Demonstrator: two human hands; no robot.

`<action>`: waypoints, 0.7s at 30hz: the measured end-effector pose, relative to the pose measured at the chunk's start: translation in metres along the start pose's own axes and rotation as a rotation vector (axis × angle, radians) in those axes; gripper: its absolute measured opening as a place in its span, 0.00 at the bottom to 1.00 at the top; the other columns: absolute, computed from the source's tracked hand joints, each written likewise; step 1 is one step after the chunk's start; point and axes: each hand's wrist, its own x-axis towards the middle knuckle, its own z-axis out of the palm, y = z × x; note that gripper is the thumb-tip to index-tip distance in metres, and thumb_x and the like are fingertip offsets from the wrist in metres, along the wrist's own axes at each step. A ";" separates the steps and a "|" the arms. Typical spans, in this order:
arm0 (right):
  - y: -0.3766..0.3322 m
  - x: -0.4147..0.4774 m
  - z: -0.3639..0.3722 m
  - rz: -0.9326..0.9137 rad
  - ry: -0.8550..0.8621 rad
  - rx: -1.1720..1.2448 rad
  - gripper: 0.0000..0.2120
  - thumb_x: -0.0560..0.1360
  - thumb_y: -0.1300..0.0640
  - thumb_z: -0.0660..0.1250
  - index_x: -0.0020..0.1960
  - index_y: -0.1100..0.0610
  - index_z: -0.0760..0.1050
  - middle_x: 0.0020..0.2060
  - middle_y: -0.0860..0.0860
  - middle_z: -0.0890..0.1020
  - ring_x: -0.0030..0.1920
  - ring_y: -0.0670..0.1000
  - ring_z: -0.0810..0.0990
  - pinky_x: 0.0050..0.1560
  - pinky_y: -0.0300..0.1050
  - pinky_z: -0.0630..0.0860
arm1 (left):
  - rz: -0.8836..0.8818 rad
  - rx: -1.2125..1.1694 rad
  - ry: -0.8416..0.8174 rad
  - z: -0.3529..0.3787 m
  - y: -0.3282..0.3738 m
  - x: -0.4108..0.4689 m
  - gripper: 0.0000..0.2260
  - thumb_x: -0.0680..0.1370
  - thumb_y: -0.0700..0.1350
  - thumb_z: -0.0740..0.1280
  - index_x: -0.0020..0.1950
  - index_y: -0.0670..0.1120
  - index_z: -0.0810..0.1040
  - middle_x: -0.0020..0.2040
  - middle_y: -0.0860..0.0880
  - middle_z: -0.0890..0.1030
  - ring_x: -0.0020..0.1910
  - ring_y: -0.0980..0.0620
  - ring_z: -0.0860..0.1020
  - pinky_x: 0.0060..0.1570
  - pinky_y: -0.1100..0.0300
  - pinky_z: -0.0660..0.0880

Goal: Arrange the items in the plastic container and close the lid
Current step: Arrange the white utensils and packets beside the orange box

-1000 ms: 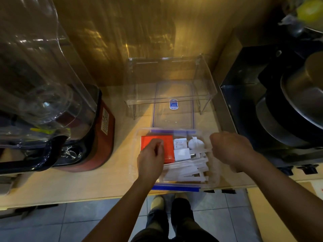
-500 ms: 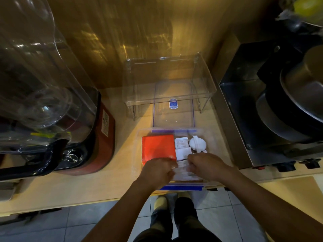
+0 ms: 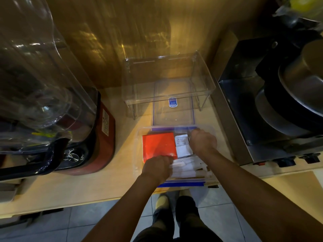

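Note:
A clear plastic container (image 3: 138, 147) with blue clips sits on the wooden counter near its front edge. Inside lie an orange packet (image 3: 158, 145) at the left, white sachets (image 3: 181, 145) in the middle and several white plastic pieces (image 3: 187, 167) along the near side. My left hand (image 3: 157, 167) rests in the near left part, fingers curled onto the white pieces. My right hand (image 3: 202, 141) is fisted down into the far right corner and hides what lies there. The clear lid (image 3: 174, 116), blue-rimmed with a blue label, lies flat just behind the container.
A clear acrylic riser (image 3: 167, 70) stands over the lid's far half, against the wooden wall. A red-based blender (image 3: 97, 137) with a clear jug fills the left. On the right are a steel appliance (image 3: 244, 119) and stacked pots (image 3: 297, 88). Tiled floor shows below the counter edge.
My right hand has left the white pieces and moved to the container's far right corner, covering the round white piece. My left hand stays on the white pieces.

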 end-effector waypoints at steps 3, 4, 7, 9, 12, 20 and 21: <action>0.001 -0.002 -0.002 -0.043 0.031 0.007 0.11 0.78 0.57 0.60 0.58 0.59 0.74 0.52 0.55 0.82 0.51 0.56 0.82 0.48 0.46 0.76 | -0.002 -0.053 -0.007 -0.001 -0.002 -0.001 0.11 0.77 0.46 0.64 0.58 0.47 0.78 0.55 0.47 0.82 0.51 0.48 0.81 0.55 0.52 0.77; 0.002 -0.004 -0.006 -0.040 0.046 0.047 0.11 0.78 0.56 0.60 0.57 0.59 0.74 0.50 0.56 0.83 0.48 0.55 0.82 0.46 0.46 0.76 | 0.004 -0.053 -0.007 -0.002 -0.002 -0.002 0.10 0.78 0.46 0.63 0.57 0.46 0.78 0.54 0.47 0.82 0.51 0.48 0.81 0.55 0.52 0.77; 0.009 -0.013 -0.031 0.006 0.091 0.229 0.11 0.76 0.53 0.62 0.51 0.61 0.72 0.45 0.58 0.81 0.39 0.56 0.76 0.39 0.45 0.70 | 0.014 -0.042 0.005 -0.004 -0.003 -0.004 0.10 0.79 0.46 0.59 0.53 0.45 0.78 0.51 0.45 0.82 0.48 0.46 0.81 0.53 0.51 0.78; 0.018 -0.021 -0.052 0.004 0.145 0.339 0.11 0.75 0.54 0.63 0.50 0.62 0.71 0.44 0.62 0.81 0.41 0.61 0.78 0.39 0.47 0.70 | 0.002 -0.034 0.000 -0.004 -0.003 -0.005 0.10 0.79 0.46 0.59 0.52 0.45 0.78 0.51 0.43 0.82 0.49 0.44 0.80 0.53 0.50 0.78; 0.031 -0.037 -0.081 -0.024 0.168 0.476 0.06 0.74 0.59 0.64 0.45 0.61 0.70 0.40 0.62 0.80 0.42 0.62 0.79 0.41 0.51 0.74 | -0.010 -0.040 -0.022 -0.005 -0.002 -0.005 0.10 0.78 0.46 0.59 0.52 0.45 0.78 0.52 0.43 0.82 0.51 0.42 0.79 0.53 0.50 0.77; 0.056 -0.055 -0.097 -0.293 -0.320 0.684 0.13 0.72 0.67 0.65 0.37 0.51 0.73 0.40 0.49 0.81 0.39 0.45 0.80 0.32 0.35 0.74 | -0.021 -0.239 0.048 -0.006 -0.010 -0.011 0.08 0.77 0.43 0.64 0.54 0.48 0.78 0.50 0.47 0.83 0.47 0.49 0.80 0.48 0.56 0.77; 0.055 -0.054 -0.087 -0.327 -0.375 0.659 0.12 0.72 0.69 0.65 0.38 0.52 0.74 0.45 0.51 0.81 0.43 0.48 0.81 0.39 0.39 0.76 | -0.014 -0.287 0.072 -0.008 -0.010 -0.012 0.08 0.77 0.42 0.64 0.55 0.48 0.79 0.50 0.47 0.83 0.47 0.49 0.80 0.47 0.56 0.78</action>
